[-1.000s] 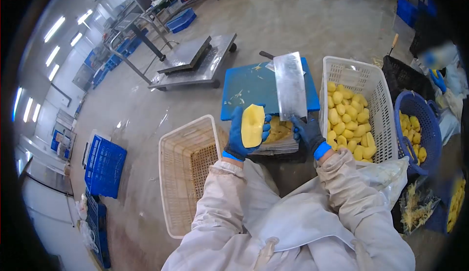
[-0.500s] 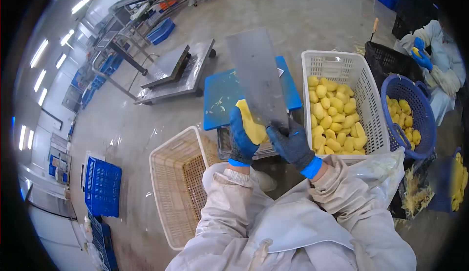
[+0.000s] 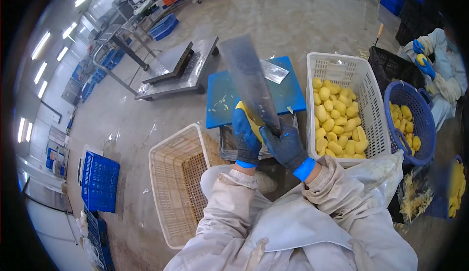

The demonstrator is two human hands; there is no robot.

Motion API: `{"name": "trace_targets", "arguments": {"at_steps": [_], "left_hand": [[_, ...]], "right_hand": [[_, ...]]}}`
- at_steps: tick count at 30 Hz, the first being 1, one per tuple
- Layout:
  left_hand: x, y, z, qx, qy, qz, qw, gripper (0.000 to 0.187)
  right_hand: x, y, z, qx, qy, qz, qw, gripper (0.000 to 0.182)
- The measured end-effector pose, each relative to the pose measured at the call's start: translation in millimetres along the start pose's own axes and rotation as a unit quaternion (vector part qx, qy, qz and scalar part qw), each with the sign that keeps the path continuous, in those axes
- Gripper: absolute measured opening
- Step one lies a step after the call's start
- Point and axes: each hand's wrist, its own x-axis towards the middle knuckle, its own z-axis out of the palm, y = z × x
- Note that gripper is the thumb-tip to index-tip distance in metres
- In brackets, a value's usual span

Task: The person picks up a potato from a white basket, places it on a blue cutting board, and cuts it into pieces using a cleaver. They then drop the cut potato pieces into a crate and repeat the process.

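My left hand, in a dark blue glove, is closed around a peeled yellow potato. Gloved the same way, my right hand grips a wide-bladed cleaver low down, its handle hidden in the fist. The blade points up and away from me and covers part of the potato, right beside it. Behind both hands lies a blue cutting board with small potato scraps and a shiny silver flat piece on it.
A white crate of peeled potatoes stands right of the board, with a purple basket of potatoes beyond. At lower left is a cream crate. A metal cart stands farther back. Another person's gloved hand holds a potato at far right.
The cleaver blade has turned more edge-on and shifted slightly left, covering more of the potato. More of the silver piece on the board shows. The view has shifted slightly.
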Motion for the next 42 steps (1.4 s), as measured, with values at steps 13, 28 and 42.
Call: {"name": "trace_targets", "arguments": {"at_steps": [13,28,42], "left_hand": [[-0.8,-1.9,19.7,-0.095,0.16,-0.017,0.982,0.041],[-11.0,-0.9,-14.2,0.131,0.005,0.094,0.987,0.039],[-16.5,-25.4,11.6,0.072,0.094,0.074,0.99,0.044]], "right_hand": [[-0.9,-2.1,7.9,-0.044,0.029,-0.06,0.997,0.025],[-5.2,-2.3,-3.1,0.016,0.018,0.012,1.0,0.025],[-6.4,7.8,-1.9,0.214,0.034,0.186,0.958,0.025]]}}
